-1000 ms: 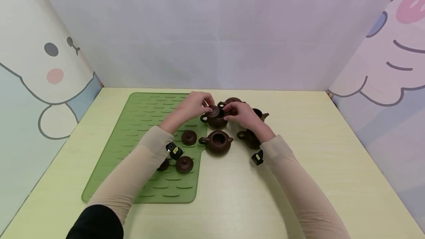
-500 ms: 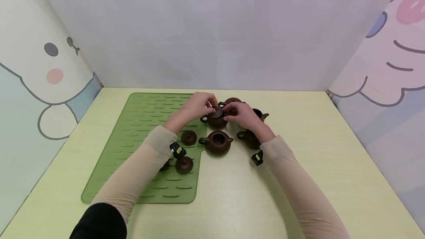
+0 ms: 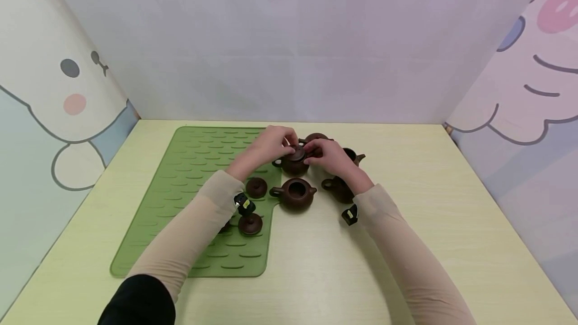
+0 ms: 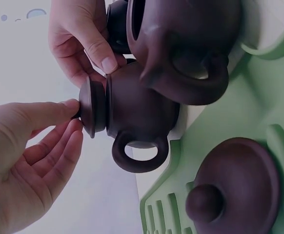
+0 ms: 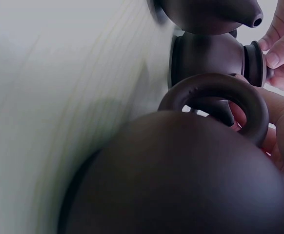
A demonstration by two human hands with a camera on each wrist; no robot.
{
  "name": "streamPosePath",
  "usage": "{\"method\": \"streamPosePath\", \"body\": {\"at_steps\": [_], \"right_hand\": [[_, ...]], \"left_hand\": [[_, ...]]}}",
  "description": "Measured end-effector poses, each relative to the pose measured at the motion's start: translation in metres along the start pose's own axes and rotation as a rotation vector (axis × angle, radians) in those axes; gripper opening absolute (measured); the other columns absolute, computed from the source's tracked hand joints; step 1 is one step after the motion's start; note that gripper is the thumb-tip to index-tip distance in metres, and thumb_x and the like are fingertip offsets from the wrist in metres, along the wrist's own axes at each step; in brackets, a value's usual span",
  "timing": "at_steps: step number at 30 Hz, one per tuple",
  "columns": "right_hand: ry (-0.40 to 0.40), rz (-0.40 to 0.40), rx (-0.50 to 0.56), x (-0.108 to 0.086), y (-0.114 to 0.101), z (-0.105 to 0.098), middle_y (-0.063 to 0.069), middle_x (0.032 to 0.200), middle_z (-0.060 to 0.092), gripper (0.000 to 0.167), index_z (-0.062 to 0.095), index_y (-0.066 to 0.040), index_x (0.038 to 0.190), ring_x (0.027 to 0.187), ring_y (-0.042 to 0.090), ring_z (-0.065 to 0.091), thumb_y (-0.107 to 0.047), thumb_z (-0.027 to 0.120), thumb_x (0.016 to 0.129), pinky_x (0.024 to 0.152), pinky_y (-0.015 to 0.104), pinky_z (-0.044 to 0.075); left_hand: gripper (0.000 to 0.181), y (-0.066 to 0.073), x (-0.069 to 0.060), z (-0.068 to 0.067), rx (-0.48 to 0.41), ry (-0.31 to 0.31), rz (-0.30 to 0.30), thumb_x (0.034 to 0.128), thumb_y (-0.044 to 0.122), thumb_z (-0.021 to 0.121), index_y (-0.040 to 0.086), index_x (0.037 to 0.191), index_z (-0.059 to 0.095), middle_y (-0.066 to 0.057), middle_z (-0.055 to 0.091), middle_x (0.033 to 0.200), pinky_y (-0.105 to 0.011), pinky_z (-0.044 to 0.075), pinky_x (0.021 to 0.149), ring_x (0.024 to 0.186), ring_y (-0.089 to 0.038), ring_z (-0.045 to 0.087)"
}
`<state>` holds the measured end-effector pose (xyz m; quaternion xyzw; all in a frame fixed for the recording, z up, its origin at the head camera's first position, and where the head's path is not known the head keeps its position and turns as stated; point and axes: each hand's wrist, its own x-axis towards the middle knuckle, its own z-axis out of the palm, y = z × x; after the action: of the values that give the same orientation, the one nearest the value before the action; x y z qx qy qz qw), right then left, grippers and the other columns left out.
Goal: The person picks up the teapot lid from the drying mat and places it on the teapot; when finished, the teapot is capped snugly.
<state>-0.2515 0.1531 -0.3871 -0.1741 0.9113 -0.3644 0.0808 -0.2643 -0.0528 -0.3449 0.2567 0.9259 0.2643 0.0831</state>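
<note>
Lid point(image 4: 91, 106) has shifted rightward with the left hand point(image 3: 271, 145), now covering more of the teapot's point(image 4: 142, 105) mouth, between both hands; right hand point(image 3: 331, 156) basically unmoved. Left hand pinches the lid's top, thumb against fingers. Right hand has fingers curled at the pot's spout point(image 5: 220, 111) side. Step looks like fitting the lid; next move likely calls for lowering it squarely, pot held steady. Left wrist view shows a slim gap between lid and rim; head view can't. Right wrist view shows the spout, hidden behind the right hand from above.
</note>
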Motion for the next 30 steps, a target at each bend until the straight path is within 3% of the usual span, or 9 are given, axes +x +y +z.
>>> {"method": "streamPosePath", "body": {"at_steps": [30], "right_hand": [[-0.003, -0.015, -0.026, 0.0010, -0.0040, 0.0010, 0.013, 0.118, 0.069, 0.032, 0.067, -0.007, 0.122, 0.106, 0.027, 0.067, -0.015, 0.073, 0.091, 0.093, 0.042, 0.054]], "left_hand": [[0.013, -0.0008, 0.0046, 0.0061, 0.079, -0.017, -0.014, 0.0940, 0.009, 0.068, 0.012, 0.107, 0.069, -0.005, 0.072, 0.109, -0.031, 0.058, 0.081, 0.098, -0.020, 0.069]]}}
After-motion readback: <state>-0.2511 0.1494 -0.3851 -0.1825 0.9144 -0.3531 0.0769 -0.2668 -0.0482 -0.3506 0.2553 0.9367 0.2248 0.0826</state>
